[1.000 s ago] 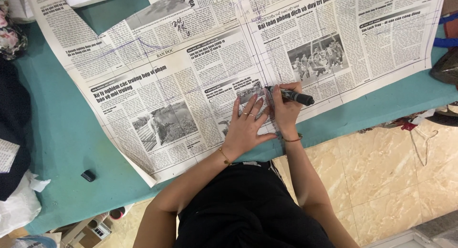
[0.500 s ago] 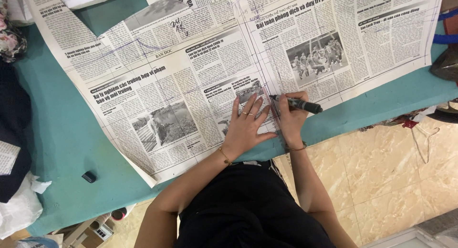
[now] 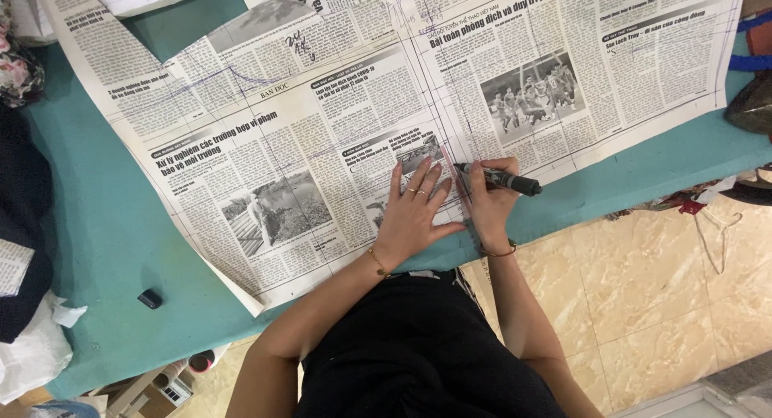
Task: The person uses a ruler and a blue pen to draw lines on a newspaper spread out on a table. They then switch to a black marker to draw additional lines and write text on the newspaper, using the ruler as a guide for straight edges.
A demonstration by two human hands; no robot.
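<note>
A large printed newspaper (image 3: 338,136) covers a teal table (image 3: 96,249). At its near edge, the left hand (image 3: 414,213) lies flat, fingers spread; just beside it, the right hand (image 3: 489,201) grips a black marker (image 3: 498,179), tip on the paper.

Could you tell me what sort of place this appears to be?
Probably a home sewing or pattern-drafting workspace: a newspaper sheet ruled with drawn lines lies on a teal-covered table, the right hand holds a black marker, and fabric pieces lie at the edge.

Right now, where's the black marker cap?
In the head view, the small black cap lies on the teal table at lower left, just off the newspaper's near corner, far from both hands.
</note>
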